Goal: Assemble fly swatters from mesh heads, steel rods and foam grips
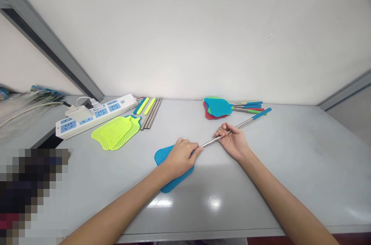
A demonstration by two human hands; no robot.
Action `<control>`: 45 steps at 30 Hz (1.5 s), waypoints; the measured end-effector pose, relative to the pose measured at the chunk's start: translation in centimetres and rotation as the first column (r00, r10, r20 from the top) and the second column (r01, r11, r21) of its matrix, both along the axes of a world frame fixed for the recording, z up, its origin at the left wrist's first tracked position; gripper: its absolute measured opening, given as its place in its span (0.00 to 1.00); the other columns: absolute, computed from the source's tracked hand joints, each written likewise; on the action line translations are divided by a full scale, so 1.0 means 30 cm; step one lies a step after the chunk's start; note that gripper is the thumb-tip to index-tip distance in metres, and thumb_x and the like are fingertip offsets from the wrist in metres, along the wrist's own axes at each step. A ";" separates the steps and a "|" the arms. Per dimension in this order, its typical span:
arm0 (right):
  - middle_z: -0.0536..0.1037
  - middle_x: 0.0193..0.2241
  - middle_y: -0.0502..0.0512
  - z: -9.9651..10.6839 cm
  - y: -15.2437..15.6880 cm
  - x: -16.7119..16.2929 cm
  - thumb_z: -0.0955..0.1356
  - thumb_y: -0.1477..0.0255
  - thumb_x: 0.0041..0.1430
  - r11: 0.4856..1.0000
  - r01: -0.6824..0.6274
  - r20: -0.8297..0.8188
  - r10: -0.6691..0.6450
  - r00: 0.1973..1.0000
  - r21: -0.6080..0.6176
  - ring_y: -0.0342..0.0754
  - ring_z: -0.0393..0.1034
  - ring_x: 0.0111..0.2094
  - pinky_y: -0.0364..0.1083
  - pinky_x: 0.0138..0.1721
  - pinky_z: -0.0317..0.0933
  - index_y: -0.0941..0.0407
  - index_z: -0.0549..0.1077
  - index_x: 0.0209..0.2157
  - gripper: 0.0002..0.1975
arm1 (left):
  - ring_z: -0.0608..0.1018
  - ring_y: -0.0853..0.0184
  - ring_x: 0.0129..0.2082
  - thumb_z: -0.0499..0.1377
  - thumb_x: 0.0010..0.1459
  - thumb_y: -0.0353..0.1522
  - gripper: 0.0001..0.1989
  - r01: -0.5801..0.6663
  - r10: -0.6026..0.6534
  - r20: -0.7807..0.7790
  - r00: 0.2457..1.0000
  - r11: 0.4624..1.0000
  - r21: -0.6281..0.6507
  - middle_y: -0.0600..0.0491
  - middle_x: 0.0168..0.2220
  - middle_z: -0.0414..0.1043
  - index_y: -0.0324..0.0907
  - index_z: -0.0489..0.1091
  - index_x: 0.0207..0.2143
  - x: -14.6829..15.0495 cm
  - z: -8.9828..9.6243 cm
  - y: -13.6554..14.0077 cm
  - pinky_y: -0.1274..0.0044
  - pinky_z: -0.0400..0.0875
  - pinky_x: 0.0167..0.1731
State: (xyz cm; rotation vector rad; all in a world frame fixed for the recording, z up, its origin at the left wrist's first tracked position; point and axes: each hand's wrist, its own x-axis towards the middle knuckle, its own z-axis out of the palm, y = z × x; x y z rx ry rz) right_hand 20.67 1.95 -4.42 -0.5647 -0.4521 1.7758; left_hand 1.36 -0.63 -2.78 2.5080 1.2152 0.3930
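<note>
The blue swatter's head [177, 181] is set on the table [304, 167] under the left hand [182, 156], and its rod [211, 141] is slanted up to the right. For a sound joint, the head is probably best pinned flat while the rod is kept in line and worked without bending. The head's rod end is clasped by the left hand, most of the mesh lying behind that grip; the rod is wrapped by the right hand [233, 143], short of the handle [262, 113]. Beyond, swatters [218, 108] are piled.
</note>
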 end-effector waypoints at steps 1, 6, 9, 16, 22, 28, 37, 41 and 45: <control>0.57 0.17 0.46 0.001 0.001 0.000 0.60 0.73 0.54 1.000 0.006 0.000 -0.006 1.000 -0.002 0.40 0.56 0.20 0.45 0.31 0.59 0.56 0.63 0.22 0.08 | 0.65 0.70 0.23 0.39 0.59 0.36 0.18 0.004 -0.004 0.003 1.000 1.000 -0.002 0.56 0.20 0.63 0.40 0.60 0.22 -0.001 -0.001 0.001 0.75 0.55 0.31; 0.56 0.17 0.46 0.004 0.003 -0.004 0.59 0.74 0.55 1.000 0.018 -0.077 -0.018 0.997 0.000 0.39 0.56 0.20 0.42 0.27 0.57 0.57 0.63 0.24 0.07 | 0.65 0.70 0.24 0.39 0.59 0.37 0.19 0.012 -0.011 0.009 1.000 1.000 -0.011 0.56 0.19 0.62 0.40 0.60 0.21 -0.004 -0.006 0.006 0.75 0.55 0.31; 0.56 0.16 0.46 0.007 0.003 -0.006 0.59 0.75 0.55 1.000 0.014 -0.126 -0.013 0.992 0.004 0.39 0.56 0.20 0.42 0.26 0.57 0.57 0.64 0.25 0.07 | 0.65 0.70 0.24 0.39 0.59 0.37 0.18 0.016 -0.016 0.006 1.000 1.000 -0.013 0.56 0.19 0.62 0.40 0.59 0.21 -0.004 -0.006 0.008 0.75 0.55 0.31; 0.56 0.16 0.47 0.018 -0.004 -0.002 0.59 0.73 0.54 0.999 0.037 -0.112 -0.037 0.993 0.001 0.39 0.55 0.20 0.41 0.23 0.55 0.57 0.65 0.27 0.06 | 0.65 0.70 0.24 0.39 0.59 0.36 0.18 0.027 -0.026 0.009 1.000 0.999 -0.025 0.56 0.20 0.63 0.40 0.59 0.21 -0.007 -0.001 0.008 0.75 0.55 0.32; 0.54 0.17 0.46 0.026 -0.007 -0.001 0.59 0.72 0.54 1.000 0.022 -0.127 -0.023 0.992 -0.014 0.39 0.55 0.19 0.41 0.23 0.55 0.57 0.65 0.27 0.06 | 0.65 0.70 0.25 0.39 0.60 0.36 0.18 0.026 -0.026 0.016 1.000 1.000 -0.007 0.56 0.21 0.62 0.40 0.59 0.22 -0.009 0.001 0.002 0.75 0.55 0.32; 0.54 0.16 0.46 0.024 -0.007 -0.001 0.59 0.71 0.54 1.000 0.014 -0.090 -0.016 0.996 -0.023 0.39 0.53 0.18 0.42 0.22 0.54 0.56 0.63 0.24 0.08 | 0.64 0.70 0.25 0.39 0.59 0.36 0.18 0.022 -0.022 0.036 0.999 1.000 -0.006 0.55 0.21 0.62 0.41 0.59 0.22 -0.010 -0.004 -0.001 0.75 0.55 0.32; 0.52 0.16 0.45 0.021 -0.005 -0.003 0.59 0.71 0.54 0.999 0.018 -0.099 -0.021 0.995 -0.031 0.39 0.53 0.18 0.41 0.22 0.54 0.57 0.63 0.24 0.08 | 0.64 0.70 0.25 0.39 0.59 0.35 0.17 0.032 -0.032 0.027 0.999 0.999 -0.012 0.56 0.21 0.61 0.41 0.59 0.22 -0.008 0.008 -0.001 0.74 0.55 0.32; 0.52 0.15 0.45 0.019 -0.004 -0.003 0.59 0.72 0.54 0.999 0.030 -0.085 -0.033 0.996 -0.034 0.39 0.52 0.17 0.42 0.21 0.54 0.56 0.62 0.23 0.07 | 0.64 0.69 0.25 0.39 0.59 0.35 0.18 0.026 -0.025 0.019 0.999 1.000 -0.018 0.55 0.21 0.62 0.41 0.59 0.21 -0.006 0.011 -0.002 0.74 0.55 0.32; 0.53 0.16 0.45 0.014 -0.003 -0.003 0.59 0.73 0.55 0.999 0.036 -0.084 -0.039 0.996 -0.037 0.39 0.52 0.17 0.42 0.21 0.54 0.56 0.62 0.23 0.08 | 0.64 0.69 0.25 0.38 0.59 0.35 0.18 0.020 -0.020 0.005 1.000 1.000 -0.004 0.55 0.20 0.62 0.41 0.59 0.21 -0.005 0.009 -0.002 0.74 0.55 0.32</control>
